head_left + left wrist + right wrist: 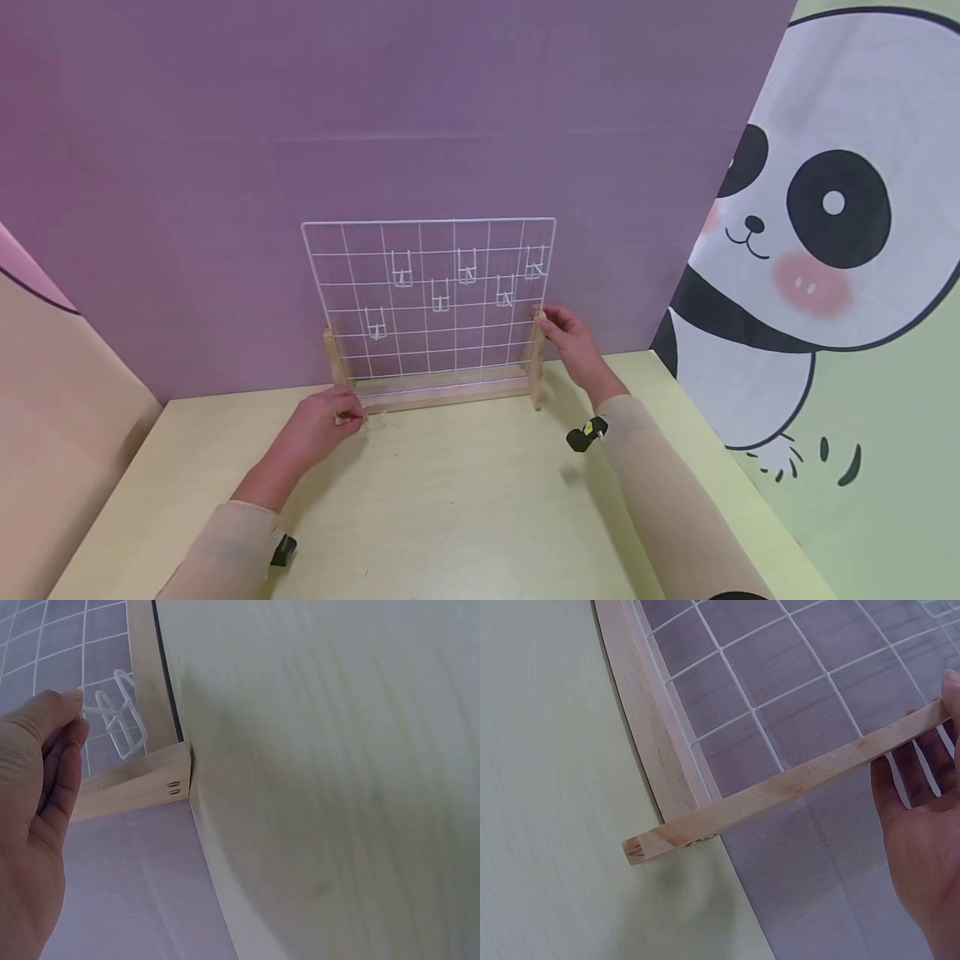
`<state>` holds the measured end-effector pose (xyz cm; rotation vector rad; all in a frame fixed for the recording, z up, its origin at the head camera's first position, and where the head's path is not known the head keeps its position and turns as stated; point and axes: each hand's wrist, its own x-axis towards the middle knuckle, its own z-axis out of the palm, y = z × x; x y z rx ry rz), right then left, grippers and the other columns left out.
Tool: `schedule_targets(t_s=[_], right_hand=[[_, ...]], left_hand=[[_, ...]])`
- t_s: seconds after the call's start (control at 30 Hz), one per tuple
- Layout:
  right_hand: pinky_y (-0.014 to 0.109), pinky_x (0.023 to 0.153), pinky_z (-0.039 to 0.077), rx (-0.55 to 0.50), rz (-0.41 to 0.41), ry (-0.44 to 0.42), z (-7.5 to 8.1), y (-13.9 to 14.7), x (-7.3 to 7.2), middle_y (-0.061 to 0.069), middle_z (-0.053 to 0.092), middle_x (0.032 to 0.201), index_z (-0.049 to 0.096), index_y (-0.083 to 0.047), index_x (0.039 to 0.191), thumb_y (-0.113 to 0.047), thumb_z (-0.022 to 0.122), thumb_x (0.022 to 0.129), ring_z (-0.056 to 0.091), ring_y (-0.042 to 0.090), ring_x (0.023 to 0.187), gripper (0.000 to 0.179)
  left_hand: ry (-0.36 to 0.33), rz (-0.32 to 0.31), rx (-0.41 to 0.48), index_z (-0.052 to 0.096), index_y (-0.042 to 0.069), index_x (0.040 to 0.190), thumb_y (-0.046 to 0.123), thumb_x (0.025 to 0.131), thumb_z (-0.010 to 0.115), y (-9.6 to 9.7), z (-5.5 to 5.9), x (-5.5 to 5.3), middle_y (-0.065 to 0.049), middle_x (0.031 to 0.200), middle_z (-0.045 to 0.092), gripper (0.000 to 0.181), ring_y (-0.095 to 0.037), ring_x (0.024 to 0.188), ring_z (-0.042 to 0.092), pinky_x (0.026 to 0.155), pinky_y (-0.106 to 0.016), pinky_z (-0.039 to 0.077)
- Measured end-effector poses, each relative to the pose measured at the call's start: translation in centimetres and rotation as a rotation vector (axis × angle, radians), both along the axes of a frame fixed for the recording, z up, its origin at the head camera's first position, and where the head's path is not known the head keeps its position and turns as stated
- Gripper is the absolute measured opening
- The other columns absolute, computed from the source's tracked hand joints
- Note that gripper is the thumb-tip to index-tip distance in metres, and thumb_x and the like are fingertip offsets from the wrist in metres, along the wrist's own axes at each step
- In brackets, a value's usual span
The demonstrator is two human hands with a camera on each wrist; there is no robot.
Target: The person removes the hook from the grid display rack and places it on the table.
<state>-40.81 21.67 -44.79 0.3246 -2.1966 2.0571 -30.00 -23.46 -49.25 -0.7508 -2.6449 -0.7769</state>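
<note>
A white wire grid panel point(420, 307) stands upright in a wooden stand point(450, 392) on the table. Several white wire hooks hang on it, one of them a hook point(440, 302) near the middle. At the lower left corner, my left hand point(324, 421) pinches another white wire hook point(116, 714) between thumb and fingertips, in front of the grid's lower edge. My right hand point(573, 346) grips the upper end of the right wooden post point(780, 787), thumb in front and fingers behind.
The pale table point(450, 500) reaches back to a purple wall point(420, 108) close behind the stand. A left wooden post point(335, 354) supports the grid's other side. To the right is a green wall with a panda picture point(810, 275).
</note>
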Motion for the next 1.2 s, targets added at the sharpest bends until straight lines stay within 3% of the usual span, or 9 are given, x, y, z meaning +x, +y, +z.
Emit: schedule_targets(t_s=[0.23,0.73,0.9,1.2], right_hand=[[0.048,0.124,0.043,-0.009,0.008,0.006,0.2,-0.2,0.2,0.022,0.066,0.147,0.064,0.001,0.145,-0.016,0.064,0.114,0.061,0.019,0.128,0.036],[0.047,0.123,0.043,-0.023,0.002,-0.008,0.1,-0.2,0.1,0.022,0.066,0.148,0.064,0.001,0.146,-0.017,0.065,0.114,0.060,0.020,0.130,0.036],[0.046,0.122,0.044,-0.026,0.006,-0.004,0.1,-0.2,0.1,0.021,0.067,0.147,0.063,0.002,0.146,-0.015,0.064,0.114,0.061,0.018,0.128,0.036],[0.047,0.122,0.045,-0.015,0.003,-0.002,0.0,-0.1,0.1,0.020,0.066,0.146,0.064,0.001,0.146,-0.017,0.065,0.114,0.061,0.019,0.127,0.037]], left_hand=[[-0.013,-0.013,-0.014,0.078,0.008,0.087,-0.009,0.089,0.085,0.0,-0.4,-0.1,0.001,0.091,0.069,0.019,-0.017,0.084,0.071,0.075,-0.034,0.065],[-0.033,-0.010,-0.038,0.079,0.011,0.088,-0.008,0.088,0.087,0.0,-1.2,-0.3,0.006,0.088,0.067,0.021,-0.012,0.081,0.066,0.073,-0.031,0.063],[-0.073,-0.007,-0.037,0.080,0.010,0.090,-0.007,0.089,0.087,0.0,-1.2,-0.4,0.007,0.088,0.066,0.019,-0.011,0.081,0.065,0.073,-0.032,0.063],[-0.206,0.003,-0.036,0.083,0.008,0.098,0.000,0.093,0.087,0.1,-1.1,-0.3,0.005,0.091,0.068,0.010,-0.012,0.083,0.065,0.076,-0.032,0.063]])
